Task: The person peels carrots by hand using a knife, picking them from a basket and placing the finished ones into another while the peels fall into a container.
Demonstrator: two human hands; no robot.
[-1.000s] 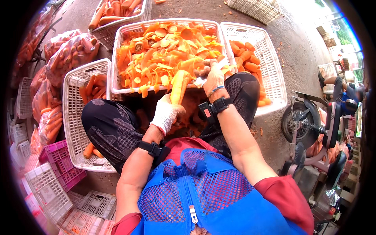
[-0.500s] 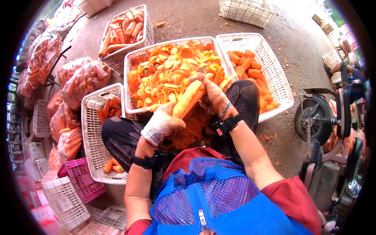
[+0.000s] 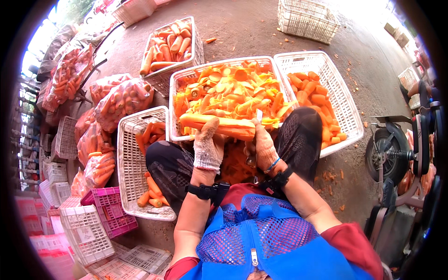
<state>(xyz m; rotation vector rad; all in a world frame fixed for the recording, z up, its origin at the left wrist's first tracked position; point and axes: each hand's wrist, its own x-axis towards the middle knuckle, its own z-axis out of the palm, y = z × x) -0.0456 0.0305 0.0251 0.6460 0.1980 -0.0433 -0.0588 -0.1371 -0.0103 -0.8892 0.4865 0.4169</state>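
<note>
A large carrot [image 3: 217,125] lies horizontally between my gloved hands above the front of a white crate [image 3: 174,100] heaped with peelings. My left hand [image 3: 207,147] grips it from below, thumb against its side. My right hand [image 3: 265,148] is closed at the carrot's right end, with a narrow pale tool [image 3: 259,115] sticking up from it; the tool's kind is hard to make out. More peelings [image 3: 235,161] lie below, between my knees. A crate [image 3: 122,163] with carrots stands at my left, another [image 3: 350,121] holds peeled carrots at the right.
Another carrot crate [image 3: 198,50] and a white crate [image 3: 308,28] stand farther back. Bagged carrots [image 3: 123,105], pink crates [image 3: 109,217] and stacked white crates [image 3: 84,233] crowd the left. A wheeled vehicle [image 3: 392,156] stands close on the right.
The carrot has turned from a slanting position to horizontal, with my left hand now upright beneath it. The view has shifted, so the crates appear lower and farther right.
</note>
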